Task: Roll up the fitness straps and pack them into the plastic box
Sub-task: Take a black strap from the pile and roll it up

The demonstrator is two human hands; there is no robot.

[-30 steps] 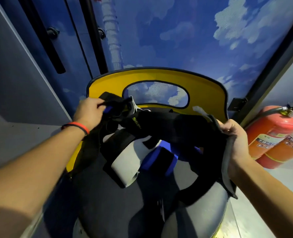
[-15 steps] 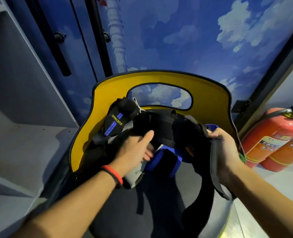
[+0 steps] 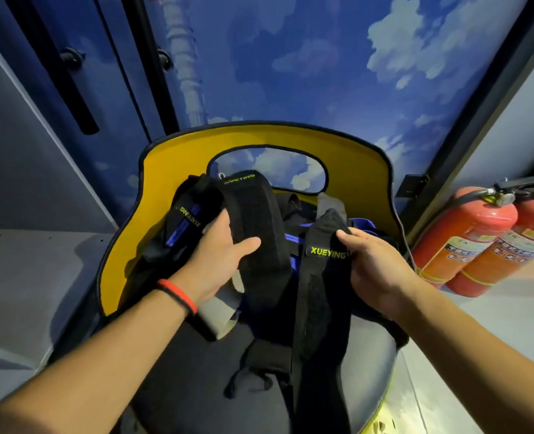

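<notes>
Several black fitness straps with green XUEYING labels lie bunched on a yellow-backed chair (image 3: 356, 170). My left hand (image 3: 218, 255) grips a wide black strap (image 3: 256, 227) near its folded top, thumb across its front. My right hand (image 3: 375, 264) pinches the top of a second black strap (image 3: 319, 296), which hangs down over the seat. A third strap with a blue stripe (image 3: 187, 223) lies behind my left hand. No plastic box is in view.
Two red fire extinguishers (image 3: 466, 242) lie against the wall at the right. A grey shelf unit (image 3: 24, 245) stands at the left. Blue cloud-pattern wall and dark doors rise behind the chair. Blue webbing (image 3: 294, 242) shows between the straps.
My left hand has come in from the left edge of the pile and now grips the wide strap. My right hand moved inward and holds the labelled strap's top. The straps hang lower.
</notes>
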